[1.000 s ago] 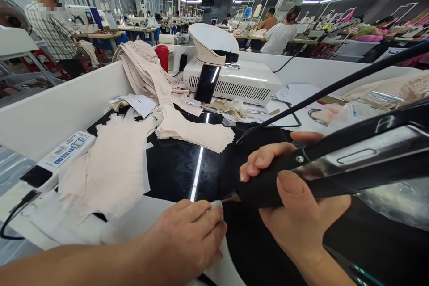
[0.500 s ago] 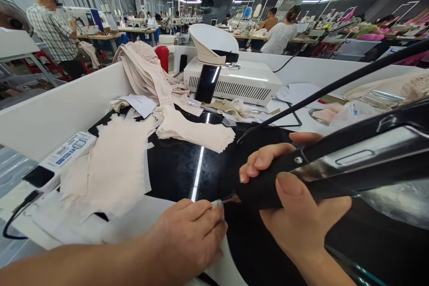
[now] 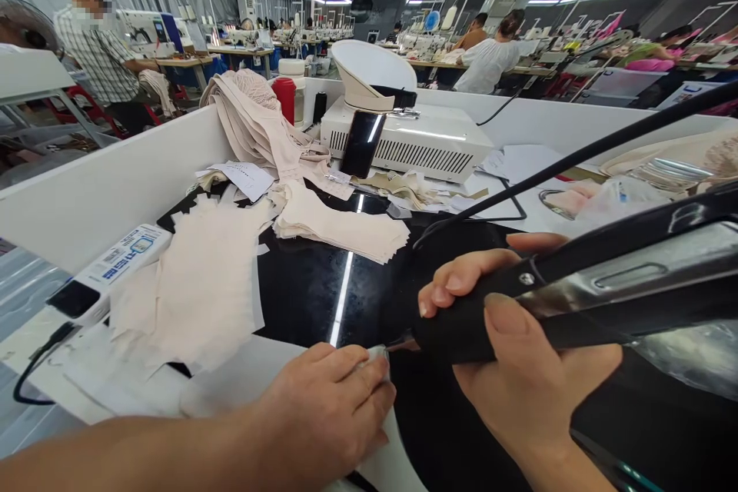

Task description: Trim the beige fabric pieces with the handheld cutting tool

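Observation:
My right hand [image 3: 530,369] is wrapped round the rounded end of a long black device [image 3: 576,284] with a silver metal panel, which runs in from the right edge. Its exact kind is unclear. A thin, copper-coloured tip [image 3: 407,344] juts from its end toward my left hand [image 3: 331,407]. That hand is closed, fingertips pinching a small whitish piece [image 3: 377,354] that looks like cloth, right at the tip. Whether tip and piece touch cannot be made out. Pale pink cut fabric pieces [image 3: 201,277] lie stacked to the left, with another fabric stack [image 3: 343,229] beyond my hands.
A phone [image 3: 361,142] leans on a white vented box [image 3: 403,140], with a white visor cap [image 3: 373,73] on top. A white device with a dark screen [image 3: 109,273] lies left. A black cable [image 3: 576,161] crosses at right. People sit at sewing machines beyond the white partition.
The whole view has shifted slightly right. Both hands keep nearly the same pose, the left still pinching the whitish piece and the right still round the black device.

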Action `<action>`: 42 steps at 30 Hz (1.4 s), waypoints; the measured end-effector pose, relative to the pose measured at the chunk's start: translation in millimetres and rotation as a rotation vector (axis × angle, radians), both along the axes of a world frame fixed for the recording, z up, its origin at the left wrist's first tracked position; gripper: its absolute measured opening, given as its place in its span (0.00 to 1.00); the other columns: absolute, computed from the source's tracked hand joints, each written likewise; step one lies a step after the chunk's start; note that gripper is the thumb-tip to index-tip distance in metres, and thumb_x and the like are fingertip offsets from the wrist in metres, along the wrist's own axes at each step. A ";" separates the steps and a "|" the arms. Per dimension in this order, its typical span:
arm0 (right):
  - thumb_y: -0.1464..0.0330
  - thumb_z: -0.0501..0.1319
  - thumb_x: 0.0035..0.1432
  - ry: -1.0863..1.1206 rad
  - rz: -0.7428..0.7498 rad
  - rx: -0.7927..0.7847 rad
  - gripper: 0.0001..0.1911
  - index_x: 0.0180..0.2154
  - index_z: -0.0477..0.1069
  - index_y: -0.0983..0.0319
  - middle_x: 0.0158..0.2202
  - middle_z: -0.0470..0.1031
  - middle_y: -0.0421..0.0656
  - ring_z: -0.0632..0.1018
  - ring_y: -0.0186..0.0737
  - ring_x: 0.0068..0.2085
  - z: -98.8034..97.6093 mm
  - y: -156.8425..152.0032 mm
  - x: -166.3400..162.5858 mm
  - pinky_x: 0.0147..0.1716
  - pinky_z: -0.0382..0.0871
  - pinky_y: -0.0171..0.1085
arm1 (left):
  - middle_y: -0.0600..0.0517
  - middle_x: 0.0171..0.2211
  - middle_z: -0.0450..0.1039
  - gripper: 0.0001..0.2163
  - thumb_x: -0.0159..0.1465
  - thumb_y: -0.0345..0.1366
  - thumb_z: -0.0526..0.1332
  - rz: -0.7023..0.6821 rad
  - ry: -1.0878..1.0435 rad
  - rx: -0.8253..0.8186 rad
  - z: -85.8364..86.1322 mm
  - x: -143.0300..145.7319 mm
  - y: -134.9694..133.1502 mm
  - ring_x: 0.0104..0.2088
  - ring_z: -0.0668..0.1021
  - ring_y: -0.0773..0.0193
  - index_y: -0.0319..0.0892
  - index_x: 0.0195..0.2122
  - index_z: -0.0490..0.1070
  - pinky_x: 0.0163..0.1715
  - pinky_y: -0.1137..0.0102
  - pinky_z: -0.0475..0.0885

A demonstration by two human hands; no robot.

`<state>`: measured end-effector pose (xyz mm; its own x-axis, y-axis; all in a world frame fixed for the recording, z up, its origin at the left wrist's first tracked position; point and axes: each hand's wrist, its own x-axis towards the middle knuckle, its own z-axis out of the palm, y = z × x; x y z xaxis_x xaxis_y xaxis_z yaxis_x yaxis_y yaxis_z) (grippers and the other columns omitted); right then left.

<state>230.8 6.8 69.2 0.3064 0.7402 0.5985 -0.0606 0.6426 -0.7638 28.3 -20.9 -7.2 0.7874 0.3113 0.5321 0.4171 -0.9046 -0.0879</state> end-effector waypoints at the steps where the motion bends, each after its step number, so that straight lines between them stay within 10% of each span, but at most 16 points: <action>1: 0.55 0.86 0.67 -0.001 0.005 0.001 0.21 0.53 0.81 0.49 0.32 0.80 0.33 0.83 0.42 0.29 0.1 0.1 0.2 0.24 0.82 0.40 | 0.47 0.60 0.91 0.13 0.90 0.38 0.62 -0.001 0.010 -0.002 0.0 0.2 0.1 0.56 0.88 0.59 0.38 0.57 0.87 0.45 0.68 0.82; 32: 0.57 0.88 0.63 0.101 0.074 0.033 0.21 0.52 0.84 0.48 0.32 0.82 0.33 0.82 0.42 0.28 2.1 3.8 -13.0 0.24 0.84 0.40 | 0.44 0.61 0.89 0.15 0.90 0.44 0.66 -0.005 0.118 -0.067 3.2 0.0 0.1 0.58 0.87 0.57 0.37 0.59 0.85 0.51 0.67 0.82; 42: 0.58 0.91 0.57 -0.122 -0.273 -0.093 0.29 0.58 0.89 0.45 0.41 0.84 0.41 0.86 0.51 0.37 21.8 -23.9 19.0 0.41 0.89 0.55 | 0.45 0.63 0.89 0.12 0.90 0.41 0.64 0.081 0.057 -0.069 4.3 -17.7 29.0 0.58 0.88 0.55 0.39 0.62 0.83 0.52 0.63 0.83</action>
